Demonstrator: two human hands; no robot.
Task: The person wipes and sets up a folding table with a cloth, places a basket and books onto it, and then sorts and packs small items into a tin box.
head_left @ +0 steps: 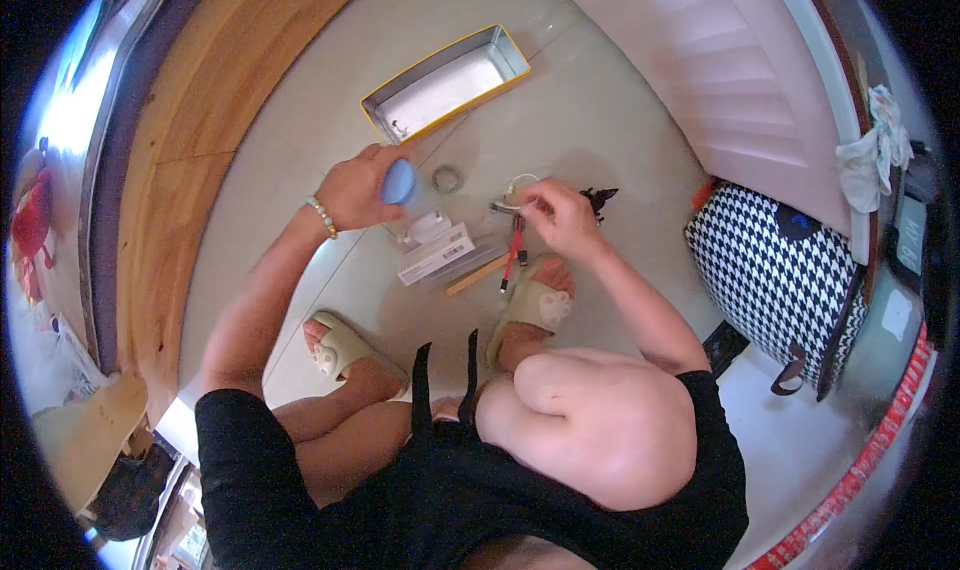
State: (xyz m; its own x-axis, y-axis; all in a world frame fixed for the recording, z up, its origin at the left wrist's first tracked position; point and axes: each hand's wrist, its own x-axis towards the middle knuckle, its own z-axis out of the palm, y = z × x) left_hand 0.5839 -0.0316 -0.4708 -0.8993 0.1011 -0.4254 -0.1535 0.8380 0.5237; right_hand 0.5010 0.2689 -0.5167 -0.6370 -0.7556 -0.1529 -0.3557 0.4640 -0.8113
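A round blue object (399,182) is gripped in my left hand (359,188), just below the yellow-edged metal box (447,82). Over on the right, my right hand (563,215) pinches a thin pale cable (522,180) near its connector. Under and left of that hand lies a red cable (514,254) with dark ends. A roll of tape (446,179) rests on the floor between my hands. White boxes (436,255), one with a barcode, lie below it, beside a thin wooden strip (478,275).
A black item (600,201) lies right of my right hand. A houndstooth bag (775,270) stands at the right, below a pale pink panel (740,60). Wooden boards (205,120) run along the left. My slippered feet (340,348) are near the small items.
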